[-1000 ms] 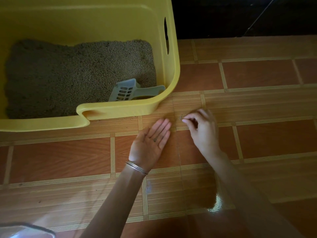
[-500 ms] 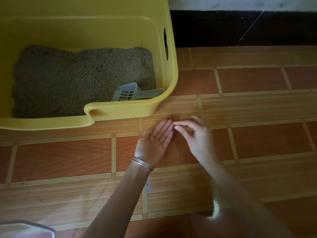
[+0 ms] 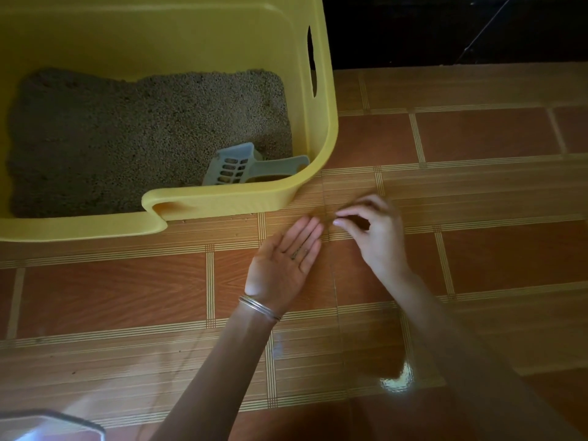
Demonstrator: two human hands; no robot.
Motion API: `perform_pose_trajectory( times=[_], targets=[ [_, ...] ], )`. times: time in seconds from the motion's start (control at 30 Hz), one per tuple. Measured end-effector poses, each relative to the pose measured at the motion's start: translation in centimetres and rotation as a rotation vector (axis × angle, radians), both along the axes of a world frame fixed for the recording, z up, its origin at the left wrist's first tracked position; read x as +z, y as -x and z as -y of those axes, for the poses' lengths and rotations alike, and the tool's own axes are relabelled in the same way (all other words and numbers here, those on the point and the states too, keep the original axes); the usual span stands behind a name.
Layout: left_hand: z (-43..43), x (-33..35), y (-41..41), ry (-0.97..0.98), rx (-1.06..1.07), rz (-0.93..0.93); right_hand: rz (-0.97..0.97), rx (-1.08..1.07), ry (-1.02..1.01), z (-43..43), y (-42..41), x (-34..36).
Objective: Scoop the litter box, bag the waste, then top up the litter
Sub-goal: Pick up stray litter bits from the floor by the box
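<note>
Nearby, litter box (image 3: pixel 321 128) – scoop (image 3: pixel 241 165) inside, left hand (image 3: pixel 286 259) flat open, right hand (image 3: pixel 372 230) pinching

Both forearms are bare, no sleeves reaching into sight. The left hand (image 3: pixel 283 259) has thin silver bangles (image 3: pixel 259 308) stacked at the wrist, several narrow metal rings lying close together. The right hand (image 3: pixel 375 237) wears nothing on wrist or fingers.

Litter box (image 3: pixel 222 205) on tiled floor (image 3: pixel 477 138)

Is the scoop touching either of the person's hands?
Apart. The head view shows the scoop inside the yellow box, both hands outside over floor.
</note>
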State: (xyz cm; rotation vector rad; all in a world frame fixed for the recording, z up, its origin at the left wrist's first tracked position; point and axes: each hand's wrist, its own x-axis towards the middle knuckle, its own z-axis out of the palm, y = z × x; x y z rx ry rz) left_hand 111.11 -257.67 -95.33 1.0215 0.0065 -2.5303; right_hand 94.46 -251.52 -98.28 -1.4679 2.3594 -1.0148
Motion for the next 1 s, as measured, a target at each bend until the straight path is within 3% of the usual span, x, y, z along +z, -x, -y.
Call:
perform_pose_trajectory(
  times=[0.2, 0.37, 0.47, 0.57, 0.77, 0.87, 1.0],
  targets=[
    [-0.1, 0.0, 0.2, 0.017, -0.003, -0.001, -0.092, 0.042, 0.049, 0.1, -0.3, 0.2],
    [-0.3, 0.3, 0.2, 0.051, -0.031, 0.024, -0.351, 0.053, -0.068, 0.2, -1.3, 0.6],
    [-0.4, 0.5, 0.2, 0.044, -0.026, 0.032, -0.379, 0.026, -0.117, 0.3, -1.8, 1.0],
    [-0.3, 0.6, 0.3, 0.031, -0.003, 0.047, -0.287, -0.002, -0.102, 0.2, -2.1, 1.4],
    [-0.7, 0.8, 0.9, 0.024, -0.004, 0.091, 0.099, 0.138, 0.071, -0.8, -5.8, 4.5],
    [-1.1, 0.7, 1.2, 0.013, -0.005, 0.108, 0.150, 0.116, 0.062, -1.3, -5.8, 4.4],
    [-0.9, 1.0, 0.8, 0.011, -0.021, 0.062, 0.078, -0.053, 0.023, -2.4, -2.3, 3.0]
  ],
)
